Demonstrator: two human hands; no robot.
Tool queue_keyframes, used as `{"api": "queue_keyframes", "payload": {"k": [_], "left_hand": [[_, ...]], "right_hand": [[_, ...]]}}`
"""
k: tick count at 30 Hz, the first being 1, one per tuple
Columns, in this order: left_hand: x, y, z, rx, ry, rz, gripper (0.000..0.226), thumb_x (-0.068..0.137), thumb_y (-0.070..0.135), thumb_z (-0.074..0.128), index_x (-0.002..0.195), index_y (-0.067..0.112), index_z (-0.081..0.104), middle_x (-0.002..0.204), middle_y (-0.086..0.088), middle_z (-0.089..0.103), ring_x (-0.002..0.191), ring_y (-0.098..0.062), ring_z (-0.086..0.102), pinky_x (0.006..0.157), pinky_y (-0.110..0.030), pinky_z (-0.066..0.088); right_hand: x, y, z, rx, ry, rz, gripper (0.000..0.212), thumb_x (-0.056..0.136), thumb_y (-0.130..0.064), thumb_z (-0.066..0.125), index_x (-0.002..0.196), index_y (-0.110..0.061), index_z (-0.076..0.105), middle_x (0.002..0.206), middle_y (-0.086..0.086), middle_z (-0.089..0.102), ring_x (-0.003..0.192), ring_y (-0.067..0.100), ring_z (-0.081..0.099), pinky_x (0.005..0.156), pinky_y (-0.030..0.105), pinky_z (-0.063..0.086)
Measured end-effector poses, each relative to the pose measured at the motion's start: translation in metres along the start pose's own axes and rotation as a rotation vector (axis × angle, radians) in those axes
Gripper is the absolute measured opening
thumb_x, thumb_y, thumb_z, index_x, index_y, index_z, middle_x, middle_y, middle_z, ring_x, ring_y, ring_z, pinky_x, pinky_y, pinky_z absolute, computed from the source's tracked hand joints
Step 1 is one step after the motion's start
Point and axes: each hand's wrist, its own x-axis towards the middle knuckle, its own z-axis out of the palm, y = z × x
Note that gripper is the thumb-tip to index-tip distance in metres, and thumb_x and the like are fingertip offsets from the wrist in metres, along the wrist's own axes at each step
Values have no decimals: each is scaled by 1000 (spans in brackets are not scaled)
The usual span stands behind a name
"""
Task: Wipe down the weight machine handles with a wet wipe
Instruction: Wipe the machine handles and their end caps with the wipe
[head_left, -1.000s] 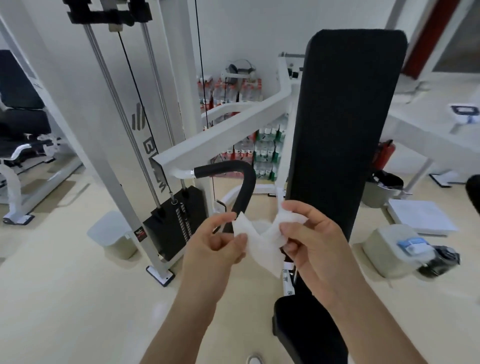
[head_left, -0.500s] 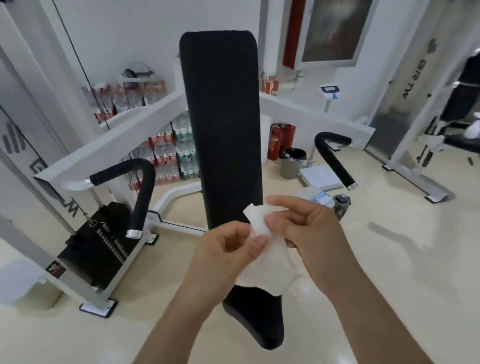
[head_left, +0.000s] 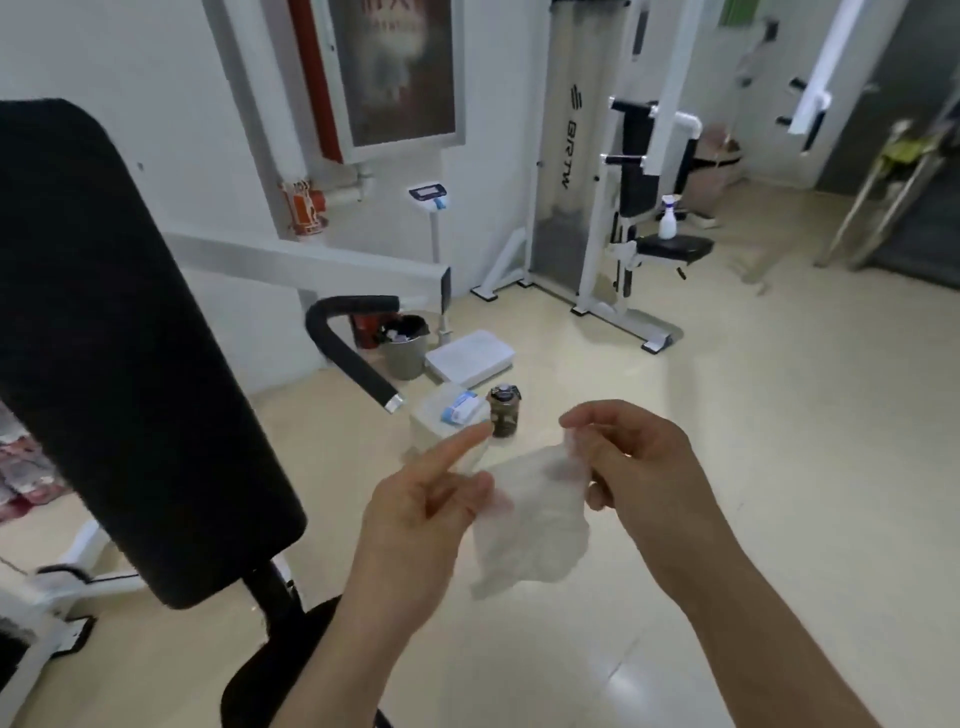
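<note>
The white wet wipe hung crumpled and blurred in mid-air, pinched at its upper corners by the left hand and right hand. The black padded handle curved down to a silver end cap, apart from the wipe.

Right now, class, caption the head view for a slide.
Left hand and right hand hold a wet wipe, black handle beyond.

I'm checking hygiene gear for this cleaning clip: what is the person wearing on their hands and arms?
The left hand and right hand are bare, without gloves, and the left forearm and right forearm are uncovered to the frame edge: no sleeve, watch or band is visible. Blur leaves rings uncertain.
</note>
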Motion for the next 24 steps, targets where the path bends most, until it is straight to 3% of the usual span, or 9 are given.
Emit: {"api": "queue_keyframes", "payload": {"k": [4,7,9,11,15,17,19,21,24], "left_hand": [[43,1,68,178,-76,11,26,84,10,69,95,34,73,80,22,72,78,15,63,68,3,39],[74,3,109,318,-67,94,18,81,14,72,82,32,75,75,30,68,75,12,62,66,1,38],[96,5,132,335,-85,106,19,80,15,73,73,33,73,74,29,68,72,7,61,65,-2,40],[121,5,153,321,-109,115,19,80,16,73,69,32,71,78,27,67,66,4,58,63,-6,40],[179,0,194,60,-206,-18,14,86,12,67,74,20,70,87,19,70,65,1,59,61,-6,41],[208,-4,216,-132,-249,-131,13,90,12,62,79,13,69,79,2,71,70,-11,62,71,-20,48],[241,-5,239,-308,-238,-223,11,89,11,60,80,10,66,75,-10,66,70,-22,57,73,-34,46],[277,-3,260,-429,-217,-286,7,88,9,61,82,12,61,68,-7,56,65,-22,48,65,-34,39],[332,2,287,-478,-244,-304,11,91,6,56,89,15,62,62,0,55,59,-16,50,60,-31,38]], "right_hand": [[34,-2,-77,-107,-94,107,15,85,-13,69,98,-20,73,77,2,68,73,20,64,78,25,53],[63,3,-120,-528,-125,64,27,80,-13,72,103,-26,71,91,-5,65,84,11,64,74,17,49],[83,8,-140,-792,-79,-43,15,84,-19,68,94,-29,73,91,-12,56,85,6,57,70,16,43],[105,14,-163,-865,-46,-79,8,85,-28,67,82,-34,71,91,-14,51,86,2,53,71,19,40],[150,22,-207,-576,19,6,5,85,-25,69,80,-26,71,92,-14,64,83,-5,58,66,8,39],[175,23,-223,-267,14,105,9,88,-18,66,82,-17,73,85,-7,71,70,-1,61,56,12,37],[205,25,-234,-25,28,192,13,90,-17,62,88,-10,72,89,2,74,76,7,67,50,20,30],[239,27,-241,165,74,251,16,91,-16,60,91,-4,71,88,10,74,75,14,69,44,18,24],[294,25,-250,306,211,307,4,91,-7,60,88,-7,62,61,5,62,47,10,55,41,19,19]]}}
